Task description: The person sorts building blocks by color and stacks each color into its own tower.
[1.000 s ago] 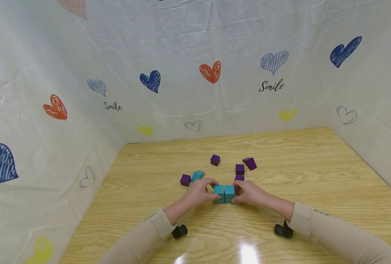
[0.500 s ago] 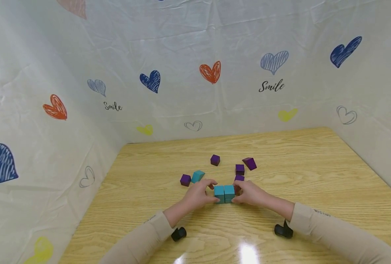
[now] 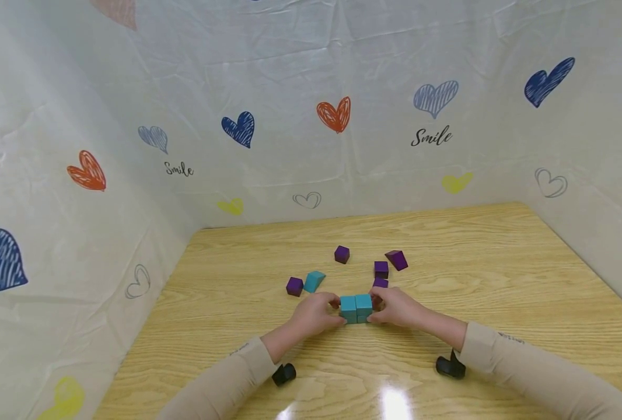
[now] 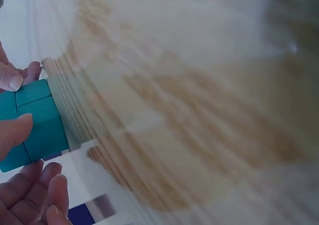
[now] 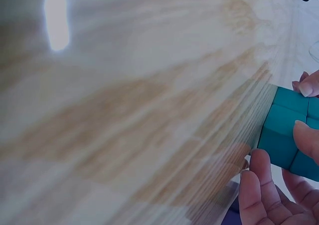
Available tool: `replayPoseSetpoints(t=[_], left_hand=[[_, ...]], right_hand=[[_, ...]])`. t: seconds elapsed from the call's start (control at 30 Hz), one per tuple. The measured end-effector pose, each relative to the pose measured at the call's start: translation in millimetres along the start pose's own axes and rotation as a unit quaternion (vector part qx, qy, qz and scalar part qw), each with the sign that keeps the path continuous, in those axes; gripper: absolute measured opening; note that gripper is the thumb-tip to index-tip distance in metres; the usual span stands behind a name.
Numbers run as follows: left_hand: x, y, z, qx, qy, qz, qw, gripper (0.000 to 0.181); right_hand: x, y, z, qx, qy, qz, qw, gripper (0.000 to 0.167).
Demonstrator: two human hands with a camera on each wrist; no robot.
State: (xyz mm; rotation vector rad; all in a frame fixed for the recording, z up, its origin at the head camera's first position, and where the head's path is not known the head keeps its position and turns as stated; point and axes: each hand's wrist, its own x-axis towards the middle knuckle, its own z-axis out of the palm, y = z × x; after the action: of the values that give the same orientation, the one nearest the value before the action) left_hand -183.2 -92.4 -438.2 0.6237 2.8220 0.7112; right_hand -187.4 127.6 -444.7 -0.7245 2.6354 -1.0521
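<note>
Right now, several teal blocks are standing on the bench in two columns set side by side, roughly midway between the left and right edges and well apart from the far edge. The left hand is pinching them at their left side, its thumb touching the front and its other fingers curling toward the back; the right hand is likewise gripping their right side between thumb and fingers. Just behind the right hand, a partly hidden purple cube is sitting near a second purple cube, and a purple wedge is lying toward the right edge from them. Behind the left hand, a teal wedge is lying just beside a third purple cube, which is sitting nearer the left edge. A fourth purple cube is resting closer to the far edge, between these two groups. Farther out, black devices are showing beside the beige sleeves, and beyond the far edge a white sheet is displaying printed hearts.
</note>
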Motion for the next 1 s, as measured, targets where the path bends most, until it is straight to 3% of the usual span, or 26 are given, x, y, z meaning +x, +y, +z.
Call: replayPoseSetpoints(t=[0.37,0.63,0.87,1.0], left_hand=[[-1.1,2.0,-2.0,0.003,-0.006,-0.008,0.9999,0.032],[-1.5,2.9,-3.1,0.003,-0.010,-0.021,0.9997,0.032],[-1.7,3.8,-5.2,0.003,-0.014,-0.028,0.9995,0.044],[0.8,2.7,-17.4,0.035,0.013,-0.017,0.9991,0.037]], right_hand=[[-0.5,-1,-1,-0.007,-0.002,-0.011,0.9999,0.037],[0.4,-2,-1,-0.015,-0.004,-0.013,0.9998,0.028],[0.6,-2,0,-0.019,-0.003,-0.014,0.9997,0.026],[-0.3,-3,-2,-0.018,-0.005,-0.009,0.9998,0.032]])
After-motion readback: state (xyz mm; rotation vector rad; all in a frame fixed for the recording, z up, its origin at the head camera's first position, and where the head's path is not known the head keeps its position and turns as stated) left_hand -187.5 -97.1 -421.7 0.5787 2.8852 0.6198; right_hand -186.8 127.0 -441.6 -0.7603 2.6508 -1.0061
